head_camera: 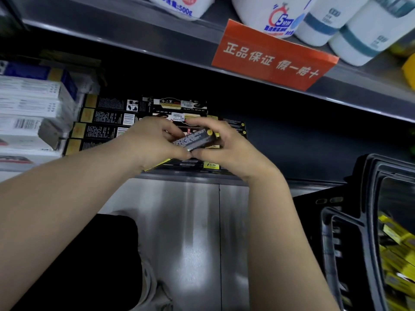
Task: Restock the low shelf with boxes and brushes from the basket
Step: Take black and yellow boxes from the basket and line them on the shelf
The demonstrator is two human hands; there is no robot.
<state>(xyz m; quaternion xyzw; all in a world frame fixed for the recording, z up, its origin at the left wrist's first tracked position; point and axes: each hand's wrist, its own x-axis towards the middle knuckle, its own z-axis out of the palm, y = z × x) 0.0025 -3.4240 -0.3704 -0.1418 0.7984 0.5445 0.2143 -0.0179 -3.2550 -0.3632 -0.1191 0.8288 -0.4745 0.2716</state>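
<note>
Both hands meet over the low shelf point(292, 140). My left hand point(150, 144) and my right hand point(233, 149) together grip a long black box point(195, 139) with small white print and a yellow dot, held tilted just above a stack of similar black and gold boxes point(105, 122). More black boxes lie flat under my hands at the shelf's front edge. The black basket point(359, 221) stands at the lower right, with several yellow and black packs point(395, 250) inside.
White boxes point(29, 108) are stacked at the left of the low shelf. Above, a metal shelf carries white bottles point(350, 25) and a red sign point(274, 57). The low shelf's right part is dark and bare. A steel panel point(190, 232) runs below; my knee is at the lower left.
</note>
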